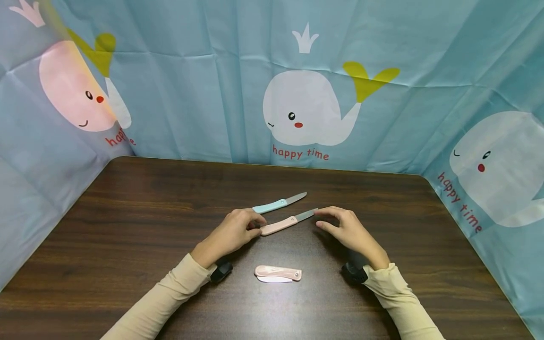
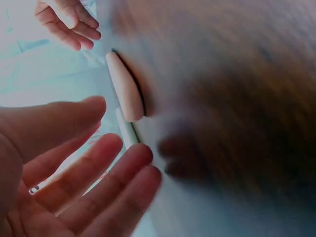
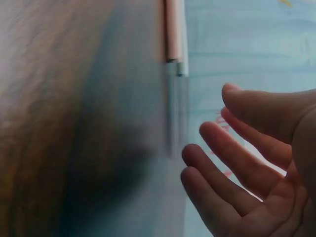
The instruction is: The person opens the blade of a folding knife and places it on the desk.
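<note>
A pink-handled folding knife lies unfolded on the table, its blade pointing to the right. Just behind it is a blue-handled folding knife, also unfolded and lying nearly parallel. My left hand is at the handle end of the pink knife, fingers relaxed and apart from the thumb. In the left wrist view nothing lies between those fingers, with the pink handle just beyond. Close to the pink knife's blade tip, my right hand has its fingers loosely spread and holds nothing.
Nearer the front lies another pink folding knife, its blade mostly folded along the handle. The dark wooden table ends at the back against a light blue whale-print curtain, which also hangs along both sides.
</note>
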